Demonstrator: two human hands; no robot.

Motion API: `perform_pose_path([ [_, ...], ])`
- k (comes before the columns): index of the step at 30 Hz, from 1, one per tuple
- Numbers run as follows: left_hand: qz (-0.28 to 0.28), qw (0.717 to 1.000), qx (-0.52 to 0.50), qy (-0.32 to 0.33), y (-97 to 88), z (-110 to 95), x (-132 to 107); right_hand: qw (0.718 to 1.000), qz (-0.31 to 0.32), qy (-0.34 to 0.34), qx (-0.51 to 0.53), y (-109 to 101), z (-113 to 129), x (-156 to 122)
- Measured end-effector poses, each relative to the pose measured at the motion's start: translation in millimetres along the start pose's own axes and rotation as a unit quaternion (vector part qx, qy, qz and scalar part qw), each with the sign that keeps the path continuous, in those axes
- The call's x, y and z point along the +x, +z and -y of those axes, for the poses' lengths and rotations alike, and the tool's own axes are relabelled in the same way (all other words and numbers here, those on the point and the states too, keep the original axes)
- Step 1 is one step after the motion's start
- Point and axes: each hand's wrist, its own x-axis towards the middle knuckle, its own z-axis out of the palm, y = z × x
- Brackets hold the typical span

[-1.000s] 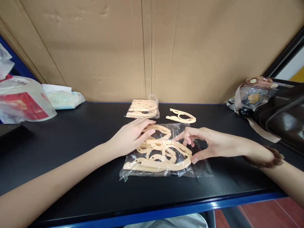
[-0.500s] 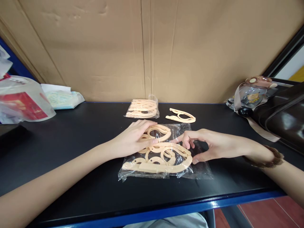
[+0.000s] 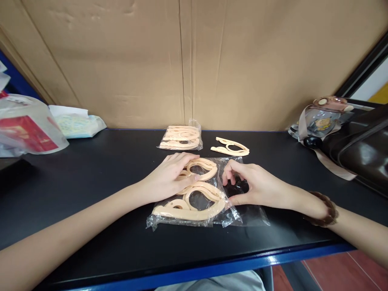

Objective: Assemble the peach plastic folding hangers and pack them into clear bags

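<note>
A clear plastic bag (image 3: pixel 242 214) lies in the middle of the black table (image 3: pixel 91 194) with several peach-coloured curved plastic pieces (image 3: pixel 194 202) inside it. My left hand (image 3: pixel 168 176) lies flat on the bag's left part, fingers stretched out over the pieces. My right hand (image 3: pixel 257 186) rests on the bag's right side, its fingers curled and thumb pressed against the end of the pieces through the film.
Behind the hands lie a second filled bag of the same pieces (image 3: pixel 182 139) and a loose peach piece (image 3: pixel 230 147). Plastic packets (image 3: pixel 27 129) sit at the far left, a dark bag (image 3: pixel 360 149) and a small clear pouch (image 3: pixel 321 117) at the right. A cardboard wall stands behind.
My right hand has moved left and pushed the pieces together toward the bag's left end. The left hand stays pressed on top.
</note>
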Motion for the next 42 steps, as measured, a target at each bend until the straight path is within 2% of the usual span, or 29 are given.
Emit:
perform_pose_path([
  [4, 0.0, 1.0, -0.005, -0.003, -1.1, 0.8, -0.8, 0.999, -0.009, 0.013, -0.041, 1.9, 3.2, -1.5],
  [10, -0.008, 1.0, -0.012, -0.025, -0.6, 3.8, -0.4, 0.992, -0.059, -0.001, -0.113, 7.6, 1.1, -0.2],
  [15, -0.011, 0.999, -0.012, -0.04, 0.2, 5.3, 0.1, 0.984, -0.072, -0.01, -0.164, 7.5, 2.2, 1.0],
  [18, -0.013, 0.999, -0.013, -0.034, -0.5, 5.3, -0.6, 0.987, -0.043, -0.049, -0.149, -1.4, -3.2, 2.4],
  [20, -0.014, 0.999, -0.017, -0.037, -1.3, 5.2, -1.2, 0.991, -0.058, -0.057, -0.107, -11.2, -13.7, 3.6],
  [23, -0.022, 0.999, -0.02, -0.043, -2.5, 4.9, -1.7, 0.986, -0.145, -0.022, -0.076, -27.5, -38.6, 6.0],
  [26, -0.027, 0.998, -0.014, -0.053, -4.2, 4.4, -1.7, 0.97, -0.205, 0.017, -0.132, -39.6, -65.9, 8.7],
  [28, -0.028, 0.998, -0.002, -0.063, -5.4, 3.9, -1.6, 0.964, -0.2, 0.027, -0.171, -43.2, -80.5, 10.2],
  [31, -0.033, 0.997, 0.017, -0.064, -6.7, 3.6, -1.8, 0.971, -0.149, 0.04, -0.182, -42.8, -94.3, 12.1],
  [33, -0.035, 0.997, 0.029, -0.061, -7.0, 3.6, -2.5, 0.979, -0.122, 0.054, -0.156, -40.8, -98.4, 13.7],
  [36, -0.033, 0.997, 0.046, -0.058, -7.7, 3.1, -4.1, 0.982, -0.125, 0.082, -0.112, -39.3, -98.4, 16.4],
  [39, -0.028, 0.996, 0.065, -0.06, -9.3, 0.9, -5.5, 0.974, -0.166, 0.103, -0.111, -42.3, -93.1, 17.1],
  [42, -0.022, 0.995, 0.084, -0.051, -11.1, -1.5, -6.1, 0.959, -0.233, 0.098, -0.124, -52.5, -84.5, 13.1],
])
